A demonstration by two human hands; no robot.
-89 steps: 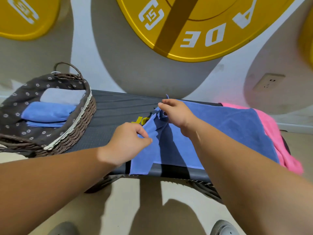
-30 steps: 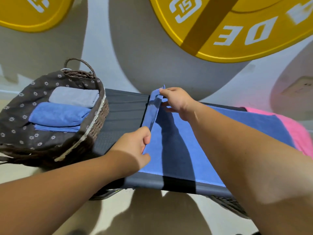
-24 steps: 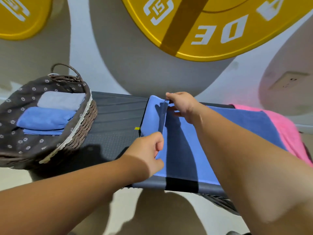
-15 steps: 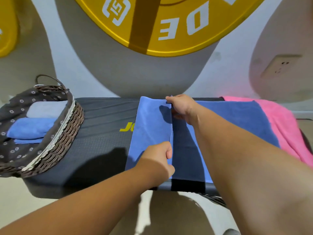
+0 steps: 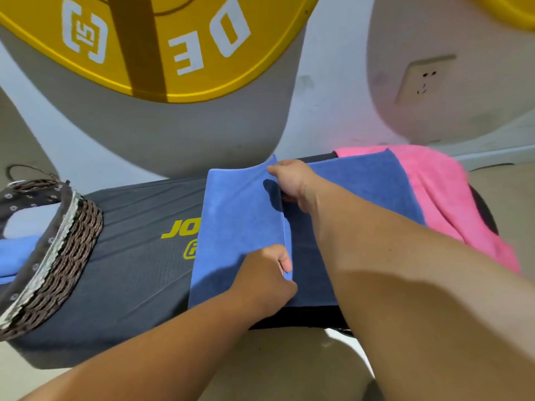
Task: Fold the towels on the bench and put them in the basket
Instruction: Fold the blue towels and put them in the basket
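- The left hand (image 5: 269,279), lower centre, fingers curled, pinches the near end of the folded edge of a light blue towel (image 5: 240,227) on the dark worktop (image 5: 130,256).
- The right hand (image 5: 289,180), centre frame, pinches the far corner of the same fold.
- A darker blue towel (image 5: 362,192) lies over a pink towel (image 5: 440,192) at right.
- The wicker basket (image 5: 66,244), far left on the worktop, holds folded towels (image 5: 14,253).
- A yellow weight plate (image 5: 144,39) fills the top of the frame.
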